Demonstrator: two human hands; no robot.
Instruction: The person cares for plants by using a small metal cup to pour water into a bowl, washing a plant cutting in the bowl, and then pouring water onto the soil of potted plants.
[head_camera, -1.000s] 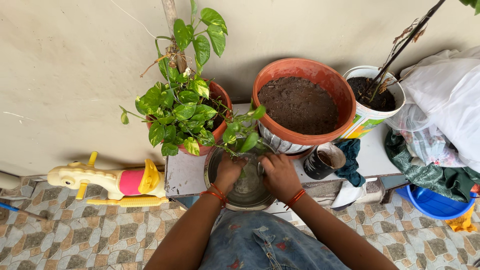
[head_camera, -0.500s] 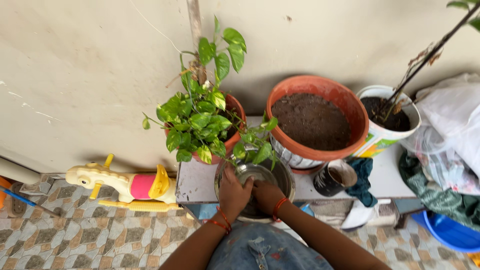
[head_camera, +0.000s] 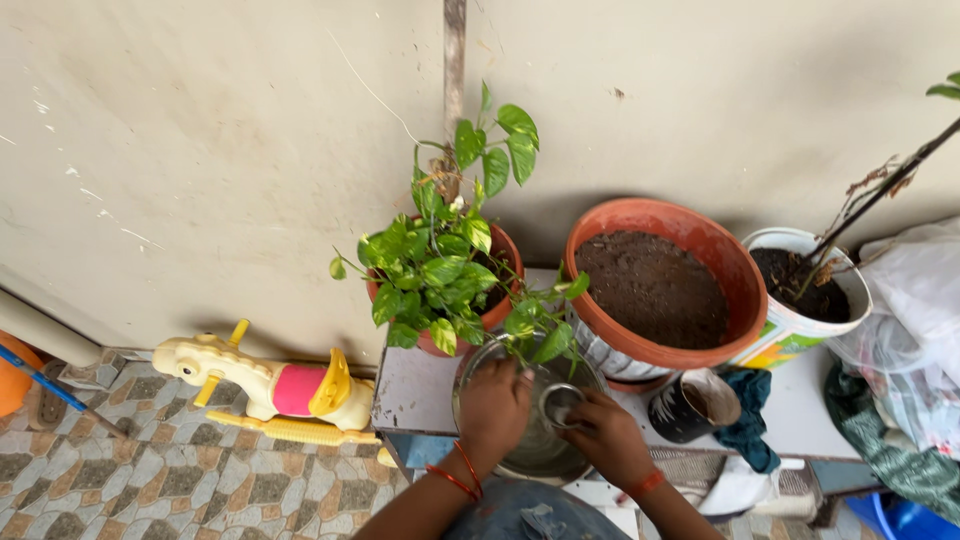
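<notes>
Head view: left hand (head_camera: 493, 408) lies palm-down, fingers curled, inside the steel bowl (head_camera: 530, 455) on the white ledge (head_camera: 410, 385); grasp cannot be told. Right hand (head_camera: 606, 436), wrist bent inward, grips a small steel cup (head_camera: 560, 402) over the bowl, below the leafy potted plant (head_camera: 440, 265).

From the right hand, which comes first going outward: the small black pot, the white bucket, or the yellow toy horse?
From the right hand:
1. Small black pot, just to its right.
2. White bucket, farther right, by the wall.
3. Yellow toy horse, far left, on the floor.
</notes>
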